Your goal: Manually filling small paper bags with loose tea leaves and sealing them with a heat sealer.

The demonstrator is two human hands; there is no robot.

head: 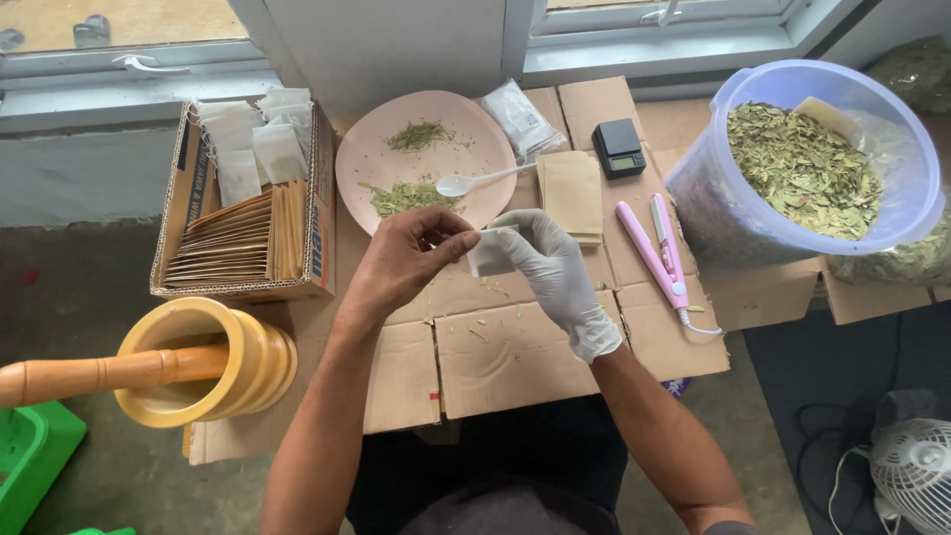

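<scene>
Flattened cardboard on floor by window — both hands, left hand and right hand (gloved), pinching small white sachet

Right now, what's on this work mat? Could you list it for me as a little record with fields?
Left hand: bare, pinching a small white sachet
Right hand: white glove, holding the same sachet
Plate: pink, with crushed green leaves and a white spoon
Tub: clear plastic, full of dried leaves
Box: cardboard, brown packets and white sachets
Mortar: yellow, wooden pestle inside
Sealer: pink, on cardboard
</scene>
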